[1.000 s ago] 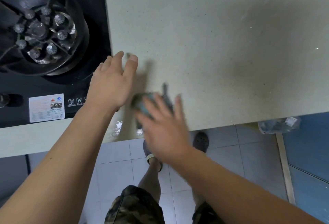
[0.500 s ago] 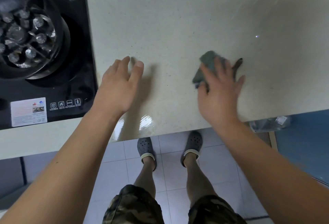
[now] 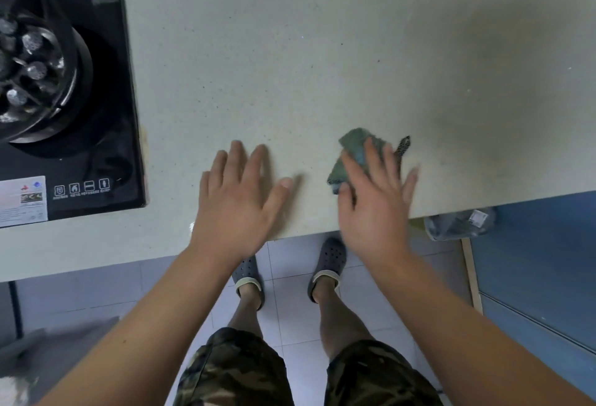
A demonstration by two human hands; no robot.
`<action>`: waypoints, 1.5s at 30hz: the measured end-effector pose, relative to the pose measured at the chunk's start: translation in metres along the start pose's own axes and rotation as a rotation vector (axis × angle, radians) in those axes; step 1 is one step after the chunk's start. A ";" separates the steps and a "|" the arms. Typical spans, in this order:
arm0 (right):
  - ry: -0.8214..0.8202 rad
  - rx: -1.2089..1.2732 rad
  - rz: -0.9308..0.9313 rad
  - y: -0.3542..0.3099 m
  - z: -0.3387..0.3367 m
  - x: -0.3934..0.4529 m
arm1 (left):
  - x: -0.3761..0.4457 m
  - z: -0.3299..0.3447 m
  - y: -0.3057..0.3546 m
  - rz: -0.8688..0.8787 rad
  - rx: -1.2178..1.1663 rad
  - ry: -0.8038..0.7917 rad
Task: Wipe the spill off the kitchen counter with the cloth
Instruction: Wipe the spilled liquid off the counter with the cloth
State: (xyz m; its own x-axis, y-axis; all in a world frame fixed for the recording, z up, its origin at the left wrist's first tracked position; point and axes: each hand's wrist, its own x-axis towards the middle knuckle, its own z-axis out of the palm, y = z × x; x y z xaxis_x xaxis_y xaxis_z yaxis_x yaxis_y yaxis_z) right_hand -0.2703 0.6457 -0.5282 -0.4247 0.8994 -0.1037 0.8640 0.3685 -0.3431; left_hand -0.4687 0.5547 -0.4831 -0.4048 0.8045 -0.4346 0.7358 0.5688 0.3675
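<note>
Right hand (image 3: 375, 199) fingers straight pressing cloth (image 3: 350, 156) on counter (image 3: 290, 67), left hand (image 3: 240, 194) splayed flat

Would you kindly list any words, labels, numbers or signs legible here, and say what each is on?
No text can be read as words.
White sticker on the stove: print too small and blurred.
Four white icons on the stove's front: symbols only; captions beneath them illegible.

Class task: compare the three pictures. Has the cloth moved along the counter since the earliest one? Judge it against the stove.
Yes. The cloth, pressed under the right hand, now lies farther right of the stove than in the earliest picture.
</note>
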 end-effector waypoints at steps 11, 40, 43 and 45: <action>0.019 -0.049 0.115 0.063 -0.028 0.005 | -0.023 0.025 0.032 0.046 0.160 -0.050; 0.037 -0.077 0.169 -0.062 0.005 0.148 | 0.066 -0.051 -0.055 -0.038 -0.167 0.235; -0.072 -0.062 -0.404 -0.122 0.032 0.113 | 0.083 -0.067 -0.063 -0.052 -0.277 0.277; -0.184 -0.100 -0.683 -0.138 0.040 0.109 | 0.093 -0.075 -0.067 -0.079 -0.341 0.278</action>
State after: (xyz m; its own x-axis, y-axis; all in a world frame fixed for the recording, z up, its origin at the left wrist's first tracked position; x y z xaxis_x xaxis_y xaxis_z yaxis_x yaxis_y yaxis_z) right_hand -0.4469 0.6838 -0.5293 -0.9108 0.4091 -0.0550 0.4057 0.8628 -0.3016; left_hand -0.5965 0.6038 -0.4867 -0.6174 0.7453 -0.2519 0.4944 0.6166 0.6127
